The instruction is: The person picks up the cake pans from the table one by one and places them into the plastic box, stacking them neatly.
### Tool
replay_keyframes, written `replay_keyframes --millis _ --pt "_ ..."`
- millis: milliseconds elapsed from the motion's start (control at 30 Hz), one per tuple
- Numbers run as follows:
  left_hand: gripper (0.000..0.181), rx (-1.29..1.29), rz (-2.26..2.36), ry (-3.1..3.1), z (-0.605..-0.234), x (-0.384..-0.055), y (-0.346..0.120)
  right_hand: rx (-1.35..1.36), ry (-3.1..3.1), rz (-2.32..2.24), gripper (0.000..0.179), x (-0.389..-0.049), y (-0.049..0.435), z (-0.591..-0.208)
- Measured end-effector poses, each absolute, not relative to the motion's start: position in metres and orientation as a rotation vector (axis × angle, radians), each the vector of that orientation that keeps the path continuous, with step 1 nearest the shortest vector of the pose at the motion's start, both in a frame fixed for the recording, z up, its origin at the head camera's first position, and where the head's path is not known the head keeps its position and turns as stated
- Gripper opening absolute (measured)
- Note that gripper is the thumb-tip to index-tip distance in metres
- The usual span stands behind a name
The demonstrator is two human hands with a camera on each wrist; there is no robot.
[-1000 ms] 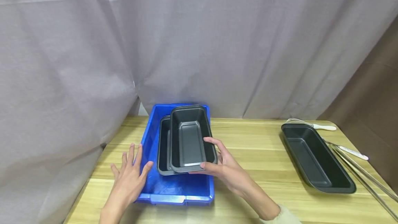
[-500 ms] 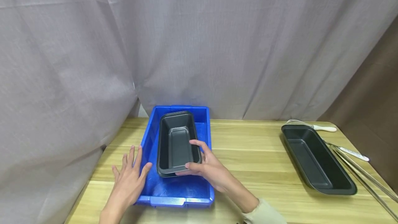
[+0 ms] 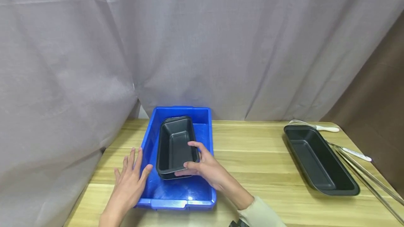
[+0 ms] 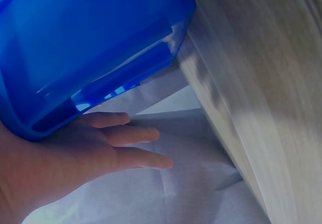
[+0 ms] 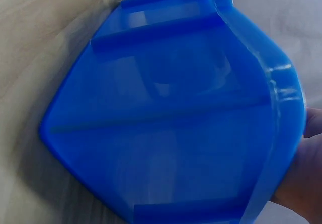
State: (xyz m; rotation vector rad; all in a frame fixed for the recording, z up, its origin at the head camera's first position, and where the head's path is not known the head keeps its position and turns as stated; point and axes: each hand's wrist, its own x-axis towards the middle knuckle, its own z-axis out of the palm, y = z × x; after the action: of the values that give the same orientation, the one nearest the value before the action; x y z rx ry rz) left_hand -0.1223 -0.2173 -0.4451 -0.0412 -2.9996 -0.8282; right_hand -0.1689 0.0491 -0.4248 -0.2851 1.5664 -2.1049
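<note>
A dark loaf pan (image 3: 179, 145) sits inside the blue plastic bin (image 3: 176, 195), stacked on another dark loaf pan (image 3: 168, 177) whose rim shows beneath it. My right hand (image 3: 208, 171) pinches the upper pan at its near right corner, thumb on the inner side. My left hand (image 3: 129, 181) rests at the bin's left rim with its fingers straight and spread. In the left wrist view, the left hand (image 4: 85, 153) lies along the bin wall (image 4: 90, 27). The right wrist view shows mostly the bin's outer side (image 5: 166, 113), with part of the right hand (image 5: 299, 183) behind it.
To the right on the wooden table (image 3: 246, 143) stands a longer dark loaf pan (image 3: 318, 160). Around it lie a whisk (image 3: 326, 128), a white-handled utensil (image 3: 356, 154) and long metal tools (image 3: 375, 185). A grey curtain (image 3: 202, 45) hangs behind the table.
My right hand has moved the gripped loaf pan left and lower, from overlapping the other pan to sitting over it in the bin. The left hand has stayed at the rim.
</note>
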Motion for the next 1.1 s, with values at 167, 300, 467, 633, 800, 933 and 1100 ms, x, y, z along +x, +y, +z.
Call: replay_keyframes --millis 167,300,467,633,800,933,1100 --pt "0.075 -0.033 -0.819 -3.013 -0.444 -0.122 -0.217 -0.297 1.608 -2.103 0.074 -0.170 0.045 -0.425" --pt "0.075 -0.032 -0.815 -3.016 -0.445 -0.122 -0.217 -0.300 1.687 -2.073 0.073 -0.169 0.041 -0.426" --pt "0.075 -0.037 -0.818 -3.009 -0.444 -0.122 -0.217 -0.296 1.979 -1.917 0.069 -0.168 0.037 -0.425" --pt "0.075 -0.038 -0.826 -3.005 -0.444 -0.122 -0.217 -0.352 2.274 -1.667 0.073 -0.165 0.032 -0.422" --pt "0.075 -0.040 -0.826 -3.005 -0.444 -0.122 -0.218 -0.368 2.421 -1.457 0.082 -0.163 0.029 -0.417" --pt "0.075 -0.044 -0.829 -3.006 -0.444 -0.122 -0.218 -0.332 2.464 -1.295 0.079 -0.162 0.028 -0.414" --pt "0.073 -0.046 -0.831 -3.002 -0.444 -0.122 -0.217 -0.347 2.450 -1.241 0.065 -0.162 0.027 -0.415"
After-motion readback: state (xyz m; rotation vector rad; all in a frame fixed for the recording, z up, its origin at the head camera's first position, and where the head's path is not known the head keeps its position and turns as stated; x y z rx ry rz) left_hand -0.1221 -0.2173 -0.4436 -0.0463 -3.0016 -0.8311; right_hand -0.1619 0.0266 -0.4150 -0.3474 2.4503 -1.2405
